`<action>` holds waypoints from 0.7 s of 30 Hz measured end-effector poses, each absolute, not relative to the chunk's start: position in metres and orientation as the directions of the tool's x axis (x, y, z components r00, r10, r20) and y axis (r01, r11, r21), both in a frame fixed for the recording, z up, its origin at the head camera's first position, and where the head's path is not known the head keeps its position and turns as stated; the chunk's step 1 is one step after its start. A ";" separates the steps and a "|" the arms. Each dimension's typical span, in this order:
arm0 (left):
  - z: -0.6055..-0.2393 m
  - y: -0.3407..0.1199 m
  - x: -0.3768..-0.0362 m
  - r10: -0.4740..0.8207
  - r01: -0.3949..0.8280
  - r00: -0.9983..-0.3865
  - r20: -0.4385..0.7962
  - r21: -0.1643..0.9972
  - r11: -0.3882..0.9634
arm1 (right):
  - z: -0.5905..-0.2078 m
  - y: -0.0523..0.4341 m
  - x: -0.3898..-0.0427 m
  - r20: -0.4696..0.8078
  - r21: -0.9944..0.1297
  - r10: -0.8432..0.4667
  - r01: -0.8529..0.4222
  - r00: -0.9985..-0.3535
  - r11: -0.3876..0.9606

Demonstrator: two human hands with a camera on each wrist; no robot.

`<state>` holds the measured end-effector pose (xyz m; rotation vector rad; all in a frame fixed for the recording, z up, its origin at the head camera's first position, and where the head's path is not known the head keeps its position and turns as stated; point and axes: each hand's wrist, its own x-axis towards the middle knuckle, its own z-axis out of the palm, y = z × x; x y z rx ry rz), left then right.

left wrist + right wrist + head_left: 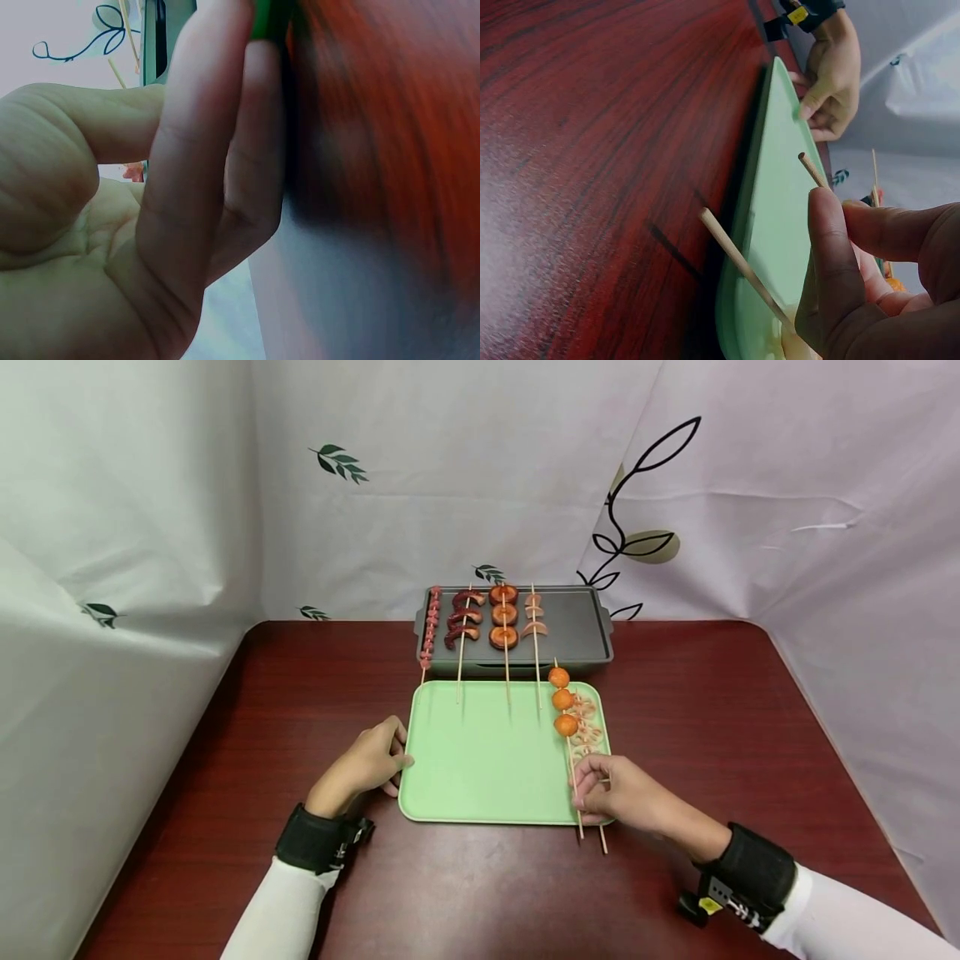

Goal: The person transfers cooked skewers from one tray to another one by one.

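My right hand (618,789) pinches the stick of a skewer with orange balls (562,700) between thumb and fingers, over the right side of a light green tray (487,760). Beneath it, a skewer of pale, curly-edged pieces (587,735) lies along the tray's right edge, its stick poking past the front rim. In the right wrist view the held stick's end (810,169) sticks out above the fingertips. At the tray's left rim, my left hand (367,760) grips the edge, thumb on the rim and fingers lower down.
Behind the tray stands a dark grey grill pan (573,618). Several skewers lie across it: small pink pieces (431,627), dark red curved pieces (463,617), brown-rimmed round slices (504,614) and pale pink pieces (535,614). Their sticks reach over the tray's back edge. A pale curtain (450,468) hangs behind the table (697,710).
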<state>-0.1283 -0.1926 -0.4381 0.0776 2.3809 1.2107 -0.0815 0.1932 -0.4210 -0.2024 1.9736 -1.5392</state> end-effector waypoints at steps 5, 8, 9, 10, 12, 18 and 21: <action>-0.437 -0.193 -0.127 0.254 -0.152 -0.891 -0.375 0.776 0.613 | -0.421 0.192 -0.079 -0.378 -0.917 -0.477 0.251 -0.793 0.310; -0.437 -0.193 -0.127 0.253 -0.149 -0.893 -0.372 0.775 0.615 | -0.422 0.192 -0.077 -0.373 -0.919 -0.480 0.244 -0.794 0.309; -0.437 -0.193 -0.127 0.254 -0.148 -0.893 -0.372 0.774 0.615 | -0.423 0.192 -0.076 -0.369 -0.921 -0.485 0.241 -0.793 0.307; -0.437 -0.193 -0.127 0.253 -0.148 -0.893 -0.371 0.775 0.615 | -0.423 0.192 -0.075 -0.365 -0.922 -0.488 0.236 -0.793 0.305; -0.437 -0.193 -0.127 0.251 -0.151 -0.894 -0.372 0.775 0.613 | -0.425 0.192 -0.074 -0.366 -0.922 -0.491 0.237 -0.791 0.305; -0.436 -0.193 -0.127 0.255 -0.156 -0.890 -0.378 0.777 0.610 | -0.426 0.190 -0.072 -0.369 -0.921 -0.494 0.238 -0.787 0.309; -0.435 -0.193 -0.126 0.257 -0.160 -0.886 -0.385 0.776 0.610 | -0.425 0.188 -0.073 -0.377 -0.916 -0.485 0.240 -0.789 0.322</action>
